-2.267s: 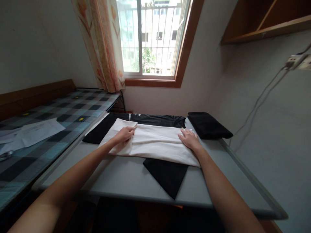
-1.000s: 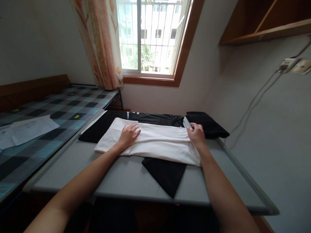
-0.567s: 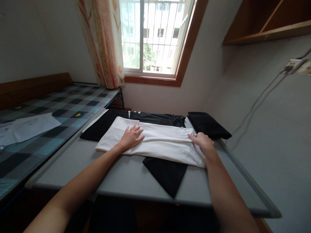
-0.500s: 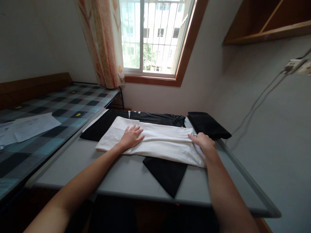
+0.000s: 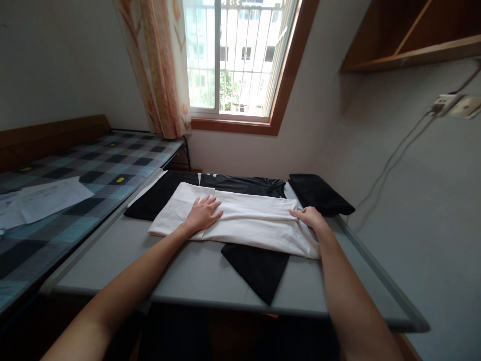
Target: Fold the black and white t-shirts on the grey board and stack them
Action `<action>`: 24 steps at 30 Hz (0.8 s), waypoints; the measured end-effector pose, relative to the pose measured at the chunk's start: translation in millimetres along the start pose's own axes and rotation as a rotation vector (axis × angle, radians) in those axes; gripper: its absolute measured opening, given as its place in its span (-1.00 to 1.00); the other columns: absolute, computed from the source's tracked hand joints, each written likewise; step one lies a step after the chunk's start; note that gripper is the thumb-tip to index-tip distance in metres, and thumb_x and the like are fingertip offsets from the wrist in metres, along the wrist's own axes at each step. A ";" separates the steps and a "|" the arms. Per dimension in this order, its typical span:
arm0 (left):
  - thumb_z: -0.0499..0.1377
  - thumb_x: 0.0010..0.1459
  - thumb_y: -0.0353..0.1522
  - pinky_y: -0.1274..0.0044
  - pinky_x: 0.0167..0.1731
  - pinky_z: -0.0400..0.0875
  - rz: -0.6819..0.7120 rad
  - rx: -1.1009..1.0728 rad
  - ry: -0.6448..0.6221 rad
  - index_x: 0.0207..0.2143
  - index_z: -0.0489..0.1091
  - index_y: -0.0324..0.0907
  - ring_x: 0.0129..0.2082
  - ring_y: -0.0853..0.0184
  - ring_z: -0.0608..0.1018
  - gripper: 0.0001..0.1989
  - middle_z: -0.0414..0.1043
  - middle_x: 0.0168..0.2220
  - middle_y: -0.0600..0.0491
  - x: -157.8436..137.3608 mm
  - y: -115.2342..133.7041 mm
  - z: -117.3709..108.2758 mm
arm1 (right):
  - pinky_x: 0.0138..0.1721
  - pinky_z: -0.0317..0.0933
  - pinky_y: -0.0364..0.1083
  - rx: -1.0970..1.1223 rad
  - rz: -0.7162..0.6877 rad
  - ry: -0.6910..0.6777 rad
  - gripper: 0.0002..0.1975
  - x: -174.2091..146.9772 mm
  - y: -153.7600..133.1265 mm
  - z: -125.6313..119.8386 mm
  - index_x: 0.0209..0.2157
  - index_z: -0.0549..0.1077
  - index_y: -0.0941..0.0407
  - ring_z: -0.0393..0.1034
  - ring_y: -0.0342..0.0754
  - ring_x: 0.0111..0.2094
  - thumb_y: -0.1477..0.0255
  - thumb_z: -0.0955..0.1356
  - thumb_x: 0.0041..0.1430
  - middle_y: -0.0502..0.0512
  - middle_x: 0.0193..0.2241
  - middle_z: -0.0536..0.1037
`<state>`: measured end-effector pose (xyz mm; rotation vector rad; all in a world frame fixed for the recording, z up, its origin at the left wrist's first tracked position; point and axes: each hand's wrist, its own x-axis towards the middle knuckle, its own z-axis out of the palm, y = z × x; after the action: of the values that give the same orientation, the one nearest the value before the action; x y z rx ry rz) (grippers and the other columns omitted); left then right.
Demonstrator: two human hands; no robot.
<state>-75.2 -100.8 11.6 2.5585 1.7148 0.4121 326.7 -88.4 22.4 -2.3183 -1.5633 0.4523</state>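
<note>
A white folded garment lies lengthwise across the grey table, its left part doubled over in a wider layer. My left hand rests flat on that layer with its fingers spread. At the right end, my right hand pinches the garment's edge between thumb and fingers, where the cloth is creased. A black cloth pokes out from under the white garment towards me. Behind it is a black garment with white marks, partly covered.
The grey table has a raised rim on its right side. A folded black cloth sits at the far right corner. To the left, a checked bed holds papers. Cables hang from a wall socket.
My right hand has shifted very slightly, still at the garment's right end. The left hand stays flat in place, and the view has moved a little.
</note>
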 end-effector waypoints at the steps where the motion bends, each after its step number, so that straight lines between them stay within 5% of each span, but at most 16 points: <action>1: -0.02 0.29 -0.08 0.12 0.26 -0.02 0.000 -0.002 0.001 0.16 0.32 -0.04 0.32 0.09 0.15 -0.52 0.18 0.29 -0.02 0.0 -0.2 0.3 | -0.34 0.32 -0.03 0.026 0.007 -0.012 -0.57 0.1 0.4 0.6 -0.43 0.55 0.21 0.51 0.16 -0.32 0.07 0.41 0.01 0.24 -0.46 0.57; 5: -0.02 0.28 -0.08 0.12 0.26 -0.03 0.000 -0.010 0.001 0.16 0.33 -0.03 0.32 0.09 0.15 -0.52 0.19 0.29 -0.02 -0.1 -1.2 1.2 | -0.57 0.19 -0.17 0.256 0.097 -0.013 -0.63 -7.2 -2.0 -4.6 -0.34 0.55 0.27 0.42 -0.03 -0.52 0.18 0.39 0.10 0.12 -0.59 0.50; 11: -0.02 0.28 -0.07 0.12 0.26 -0.02 0.005 -0.013 0.006 0.16 0.33 -0.02 0.32 0.09 0.16 -0.52 0.20 0.28 -0.02 0.4 -2.6 1.8 | -0.61 0.15 -0.22 0.593 0.189 -0.194 -0.73 -20.9 -1.8 -23.0 -0.43 0.48 0.24 0.28 -0.20 -0.63 0.28 0.44 0.08 0.07 -0.59 0.47; 17: -0.01 0.28 -0.08 0.11 0.26 -0.02 0.011 -0.021 0.019 0.14 0.35 -0.03 0.31 0.08 0.17 -0.53 0.23 0.27 -0.02 -0.3 -2.1 1.5 | -0.56 0.20 -0.25 0.537 0.074 -0.352 -0.74 -27.5 -4.0 -31.8 -0.23 0.51 0.21 0.36 -0.18 -0.51 0.31 0.42 0.11 0.11 -0.39 0.54; 21: -0.01 0.28 -0.09 0.11 0.25 -0.02 0.011 -0.027 0.020 0.15 0.34 -0.02 0.31 0.08 0.16 -0.54 0.22 0.27 -0.02 -0.6 -2.3 1.7 | -0.53 0.27 -0.22 0.376 0.092 -0.299 -0.47 -24.8 -2.7 -32.7 0.06 0.38 0.13 0.41 -0.13 -0.42 0.23 0.43 0.08 0.16 -0.23 0.54; 24: -0.02 0.28 -0.08 0.11 0.25 -0.02 0.016 -0.025 0.027 0.15 0.34 -0.03 0.31 0.07 0.17 -0.53 0.23 0.27 -0.02 -0.4 -2.7 2.6 | -0.53 0.32 -0.15 0.295 0.064 -0.248 -0.38 -20.3 -2.4 -29.6 0.06 0.39 0.15 0.43 -0.07 -0.45 0.20 0.47 -0.02 0.19 -0.28 0.55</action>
<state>-77.2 -99.8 8.6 2.5627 1.6877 0.4679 330.0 -108.6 51.9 -2.1513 -1.4139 0.9492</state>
